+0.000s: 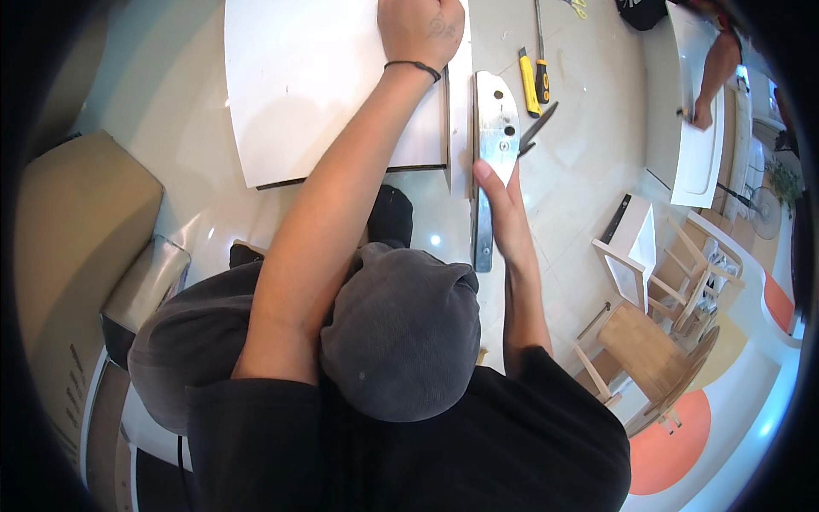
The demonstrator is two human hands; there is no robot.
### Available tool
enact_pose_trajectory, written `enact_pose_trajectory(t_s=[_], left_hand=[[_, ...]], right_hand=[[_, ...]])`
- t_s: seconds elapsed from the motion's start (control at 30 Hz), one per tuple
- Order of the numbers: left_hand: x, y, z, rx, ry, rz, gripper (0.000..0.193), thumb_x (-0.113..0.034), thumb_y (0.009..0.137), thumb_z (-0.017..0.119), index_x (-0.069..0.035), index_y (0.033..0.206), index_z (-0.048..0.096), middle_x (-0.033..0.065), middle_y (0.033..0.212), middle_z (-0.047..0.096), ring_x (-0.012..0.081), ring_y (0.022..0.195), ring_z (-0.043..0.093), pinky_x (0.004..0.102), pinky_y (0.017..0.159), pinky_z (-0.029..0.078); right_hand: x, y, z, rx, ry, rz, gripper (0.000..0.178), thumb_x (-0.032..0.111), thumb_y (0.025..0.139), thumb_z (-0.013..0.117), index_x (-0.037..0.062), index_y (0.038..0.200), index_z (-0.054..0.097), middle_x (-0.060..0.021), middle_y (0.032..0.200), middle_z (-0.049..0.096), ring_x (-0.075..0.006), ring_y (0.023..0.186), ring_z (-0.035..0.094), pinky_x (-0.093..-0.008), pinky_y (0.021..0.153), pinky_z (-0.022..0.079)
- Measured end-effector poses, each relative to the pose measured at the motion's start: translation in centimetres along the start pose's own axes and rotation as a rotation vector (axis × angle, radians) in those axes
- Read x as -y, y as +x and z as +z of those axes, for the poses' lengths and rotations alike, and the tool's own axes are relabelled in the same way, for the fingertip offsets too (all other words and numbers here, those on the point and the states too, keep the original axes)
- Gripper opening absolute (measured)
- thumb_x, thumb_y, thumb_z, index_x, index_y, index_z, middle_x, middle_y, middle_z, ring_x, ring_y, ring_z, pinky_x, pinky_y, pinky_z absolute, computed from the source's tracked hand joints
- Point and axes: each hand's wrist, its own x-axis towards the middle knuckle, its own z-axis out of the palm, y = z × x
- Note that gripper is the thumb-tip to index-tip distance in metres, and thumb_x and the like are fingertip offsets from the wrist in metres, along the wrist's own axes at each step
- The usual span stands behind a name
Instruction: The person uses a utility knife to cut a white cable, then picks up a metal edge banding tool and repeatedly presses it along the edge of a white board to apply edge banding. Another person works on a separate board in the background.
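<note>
My left hand (422, 30) is closed at the right edge of a large white panel (299, 94), near the top of the view. Its fingers are curled under and partly cut off, so what they hold is hidden. A dark cord circles that wrist. My right hand (509, 209) grips a long silvery metal bracket (495, 128) with a rounded upper end and holes, the thumb lying on its face. The bracket stands alongside the narrow white side of the panel. A dark pointed metal piece (537, 126) sticks out beyond the bracket; whether it is joined cannot be told.
On the tiled floor lie a yellow utility knife (529, 83), a screwdriver (542, 68) and yellow-handled scissors (579, 8). Another person's hand (702, 114) is over a white panel (661, 111) at right. Wooden chairs (640, 350) stand lower right, a cardboard box (94, 205) left.
</note>
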Motion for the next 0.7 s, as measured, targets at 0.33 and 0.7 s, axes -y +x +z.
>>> enact_pose_trajectory(t_s=[0.33,0.7], left_hand=[[-0.1,-0.3,0.1,-0.002,-0.004,-0.008,0.040,-0.002,0.095,0.047,0.000,0.130,0.067,0.0246,0.128,0.068,0.0388,0.118,0.065,0.0427,0.105,0.050],[-0.4,0.0,-0.2,0.006,-0.024,-0.051,0.041,-0.002,0.093,0.047,0.001,0.128,0.068,0.0246,0.126,0.068,0.0390,0.116,0.066,0.0427,0.103,0.051]], right_hand=[[-1.3,1.1,0.0,-0.040,0.007,0.047,0.095,0.056,0.098,0.059,-0.0040,0.161,0.020,-0.0223,0.157,0.039,-0.0284,0.147,0.035,-0.0384,0.122,0.024],[1.1,8.1,-0.2,-0.021,-0.001,-0.085,0.086,0.055,0.099,0.059,-0.0041,0.155,0.032,-0.0209,0.149,0.049,-0.0270,0.139,0.045,-0.0347,0.118,0.030]])
